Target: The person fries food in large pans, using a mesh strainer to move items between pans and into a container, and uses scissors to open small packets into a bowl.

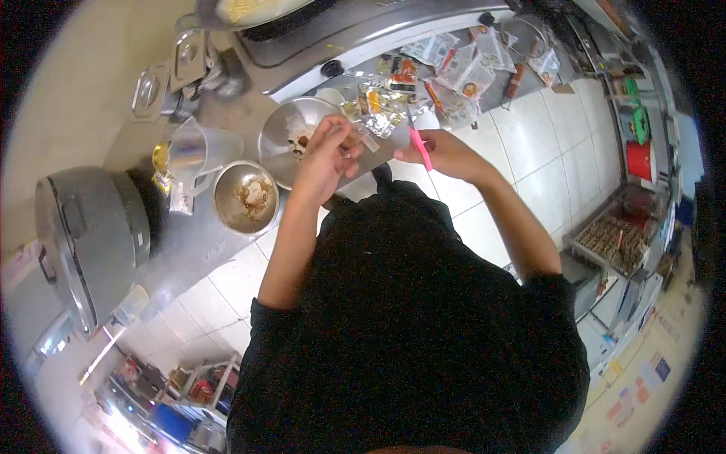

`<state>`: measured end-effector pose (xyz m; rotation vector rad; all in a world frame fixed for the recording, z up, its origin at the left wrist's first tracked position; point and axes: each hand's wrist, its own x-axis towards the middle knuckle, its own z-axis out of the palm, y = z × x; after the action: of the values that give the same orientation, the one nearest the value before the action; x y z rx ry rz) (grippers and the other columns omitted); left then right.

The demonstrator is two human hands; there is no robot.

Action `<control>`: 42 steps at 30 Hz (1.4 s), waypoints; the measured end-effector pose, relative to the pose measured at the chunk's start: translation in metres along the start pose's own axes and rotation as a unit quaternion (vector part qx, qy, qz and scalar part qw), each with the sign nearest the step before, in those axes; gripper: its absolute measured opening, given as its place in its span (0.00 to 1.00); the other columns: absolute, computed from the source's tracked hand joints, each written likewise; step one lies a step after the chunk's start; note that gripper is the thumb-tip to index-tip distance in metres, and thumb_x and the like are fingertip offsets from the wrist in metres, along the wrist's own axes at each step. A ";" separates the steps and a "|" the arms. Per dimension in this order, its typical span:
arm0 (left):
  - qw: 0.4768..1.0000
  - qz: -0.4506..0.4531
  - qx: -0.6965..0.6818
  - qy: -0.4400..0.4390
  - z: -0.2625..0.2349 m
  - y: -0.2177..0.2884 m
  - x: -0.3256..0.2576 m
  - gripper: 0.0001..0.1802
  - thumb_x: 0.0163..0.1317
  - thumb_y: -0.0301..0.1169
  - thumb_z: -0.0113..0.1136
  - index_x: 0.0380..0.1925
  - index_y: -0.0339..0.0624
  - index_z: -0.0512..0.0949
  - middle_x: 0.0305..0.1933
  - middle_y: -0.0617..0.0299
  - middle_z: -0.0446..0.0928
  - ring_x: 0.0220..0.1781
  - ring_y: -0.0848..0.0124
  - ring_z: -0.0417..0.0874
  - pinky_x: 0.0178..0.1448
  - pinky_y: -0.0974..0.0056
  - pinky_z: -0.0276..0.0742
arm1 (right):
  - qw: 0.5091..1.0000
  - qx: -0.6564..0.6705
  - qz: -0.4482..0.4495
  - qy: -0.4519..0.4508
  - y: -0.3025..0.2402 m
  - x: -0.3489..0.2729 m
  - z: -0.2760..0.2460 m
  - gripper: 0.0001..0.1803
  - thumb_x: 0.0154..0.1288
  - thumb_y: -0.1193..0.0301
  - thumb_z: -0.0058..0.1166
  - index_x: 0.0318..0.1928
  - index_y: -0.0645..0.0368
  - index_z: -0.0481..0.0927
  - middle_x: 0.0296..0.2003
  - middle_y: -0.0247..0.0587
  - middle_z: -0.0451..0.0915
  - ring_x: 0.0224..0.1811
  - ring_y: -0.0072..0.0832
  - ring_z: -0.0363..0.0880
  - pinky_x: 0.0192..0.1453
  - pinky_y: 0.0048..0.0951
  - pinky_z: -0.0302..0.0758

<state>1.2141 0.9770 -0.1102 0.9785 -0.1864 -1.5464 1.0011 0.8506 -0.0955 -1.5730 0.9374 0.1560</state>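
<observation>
My left hand (324, 160) is raised at the near right edge of a large metal bowl (266, 144), its fingers closed on a small clear plastic packet (370, 142). What the packet contains is too small to tell. White powder and a brown lump lie in that bowl. In my right hand (448, 154) is a pair of pink-handled scissors (419, 147), blades pointing away from me, a short way right of the packet. A smaller metal bowl (224, 198) with pale powder and brown bits stands to the left.
Left of the bowls stands a clear plastic jug (187, 148). Crumpled foil (384, 113) and several printed packets (467, 74) cover the counter at the far right. A large grey lidded appliance (91, 234) occupies the left. Metal pans (189, 59) sit far left, beside the stove (348, 34).
</observation>
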 end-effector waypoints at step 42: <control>0.743 0.268 0.603 0.108 -0.103 0.024 -0.018 0.14 0.56 0.26 0.64 0.44 0.39 0.82 0.35 0.50 0.83 0.37 0.60 0.87 0.43 0.59 0.80 | 0.940 -0.094 -0.274 0.179 -0.048 0.107 0.133 0.19 0.52 0.74 0.67 0.45 0.56 0.75 0.32 0.48 0.85 0.37 0.42 0.86 0.41 0.39 0.81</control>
<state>1.2985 1.0284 -0.1522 1.8625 -1.3049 -0.6125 1.1554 0.9140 -0.1542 -2.0243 0.7332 -0.4613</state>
